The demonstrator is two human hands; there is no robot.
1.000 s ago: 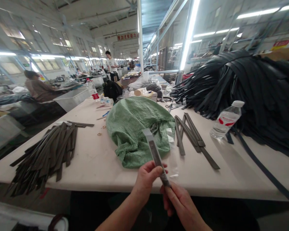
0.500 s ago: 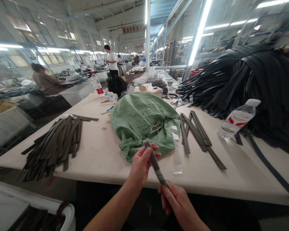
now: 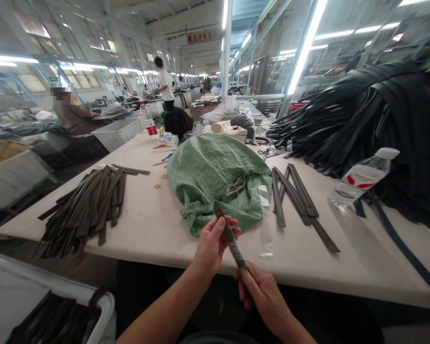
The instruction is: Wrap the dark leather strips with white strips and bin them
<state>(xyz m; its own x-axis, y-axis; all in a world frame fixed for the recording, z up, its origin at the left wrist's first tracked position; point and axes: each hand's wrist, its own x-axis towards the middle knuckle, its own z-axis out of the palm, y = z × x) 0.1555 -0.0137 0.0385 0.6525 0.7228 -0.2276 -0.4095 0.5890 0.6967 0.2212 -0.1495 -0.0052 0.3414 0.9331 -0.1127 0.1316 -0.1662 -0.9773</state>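
Between my hands is a dark grey-brown strap [image 3: 231, 240], slanting over the table's front edge, its middle covered by something shiny and clear like plastic film. My left hand [image 3: 212, 240] pinches its upper part, thumb on top. Lower down, my right hand [image 3: 258, 291] is closed round the other end, hiding it. Right behind the strap's tip lies a green woven sack [image 3: 215, 177] with a torn opening. Several similar straps [image 3: 295, 193] rest to the right of the sack. A large pile of such straps [image 3: 89, 203] lies at the table's left.
A water bottle [image 3: 363, 177] leans at the right, before a big heap of black strips [image 3: 387, 119]. Clear plastic film [image 3: 266, 239] lies near the front edge. At lower left stands a white bin [image 3: 102, 313] holding dark straps. Two people [image 3: 166, 86] are farther back.
The view has shifted slightly, so the table and its things sit a little differently in frame. Both hands keep their grip on the strap, which has turned slightly.
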